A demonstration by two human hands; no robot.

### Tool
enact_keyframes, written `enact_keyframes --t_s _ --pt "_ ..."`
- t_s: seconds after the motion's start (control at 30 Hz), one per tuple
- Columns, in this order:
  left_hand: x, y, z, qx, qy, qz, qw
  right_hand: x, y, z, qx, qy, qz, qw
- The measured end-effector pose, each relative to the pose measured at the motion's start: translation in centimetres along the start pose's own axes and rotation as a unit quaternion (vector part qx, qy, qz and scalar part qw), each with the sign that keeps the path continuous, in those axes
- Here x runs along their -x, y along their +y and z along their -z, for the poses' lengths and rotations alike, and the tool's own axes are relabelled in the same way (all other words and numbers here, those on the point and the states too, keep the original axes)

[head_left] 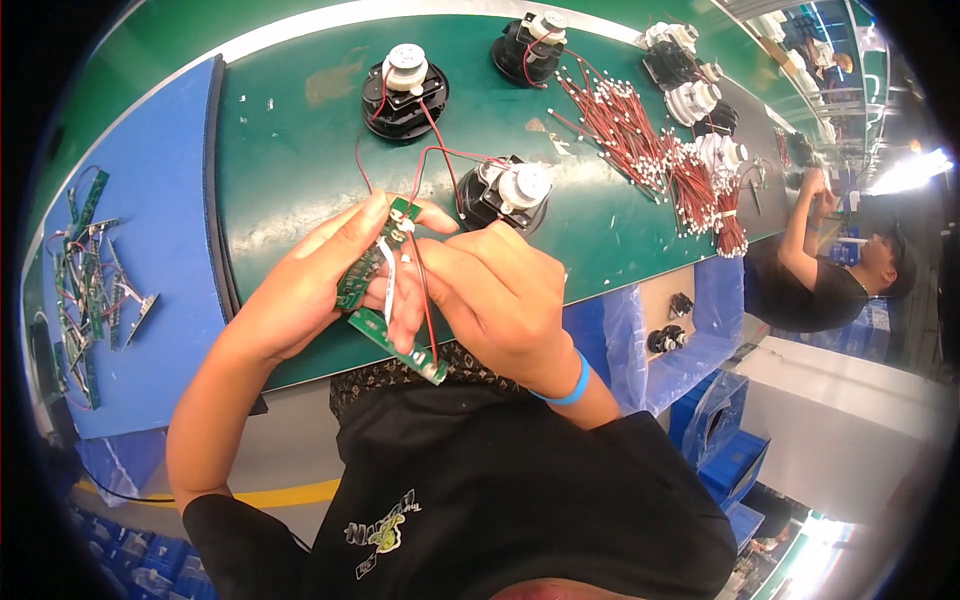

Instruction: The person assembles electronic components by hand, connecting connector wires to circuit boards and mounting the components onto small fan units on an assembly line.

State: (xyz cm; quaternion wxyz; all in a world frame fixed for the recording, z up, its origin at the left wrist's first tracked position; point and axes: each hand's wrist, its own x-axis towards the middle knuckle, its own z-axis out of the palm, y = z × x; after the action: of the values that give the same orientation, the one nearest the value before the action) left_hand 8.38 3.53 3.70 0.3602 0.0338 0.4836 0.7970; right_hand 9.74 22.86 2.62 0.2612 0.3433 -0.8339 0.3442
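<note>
My left hand is closed around a narrow green circuit board, whose upper end shows above the fingers. A second green board hangs below, with a white cable between the two. My right hand, with a blue wristband, pinches at the red wire next to the upper board's white connector; its fingertips are partly hidden. From that board a red lead runs to the nearest black-and-white motor unit. Another motor unit stands farther back on the green table.
Several wired boards lie on a blue mat at left. Bundles of red wires and more motor units are at right. A plastic-lined bin adjoins the table's near edge. A co-worker sits at far right.
</note>
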Motion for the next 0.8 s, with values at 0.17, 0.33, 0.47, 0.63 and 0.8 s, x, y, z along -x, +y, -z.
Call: enact_keyframes --t_s 0.17,0.33,0.47,0.63,0.8 --pt "-0.1 -0.2 0.2 0.005 -0.045 -0.003 0.999 0.1 0.2 -0.9 0.002 0.047 -0.002 0.999" --pt "-0.1 0.0 0.0 -0.011 -0.052 0.004 0.999 0.2 0.0 -1.2 0.001 0.066 -0.029 0.997" --pt "0.2 -0.4 0.2 -0.019 -0.050 0.005 0.999 0.0 -0.3 -0.8 -0.025 0.038 -0.075 0.996" --pt "0.0 -0.2 0.0 -0.050 -0.038 0.016 0.998 -0.2 0.0 -0.2 -0.055 0.010 -0.107 0.993" --pt "-0.3 -0.6 -0.2 -0.072 -0.012 0.001 0.997 -0.2 -1.1 -0.4 -0.106 -0.013 -0.245 0.964"
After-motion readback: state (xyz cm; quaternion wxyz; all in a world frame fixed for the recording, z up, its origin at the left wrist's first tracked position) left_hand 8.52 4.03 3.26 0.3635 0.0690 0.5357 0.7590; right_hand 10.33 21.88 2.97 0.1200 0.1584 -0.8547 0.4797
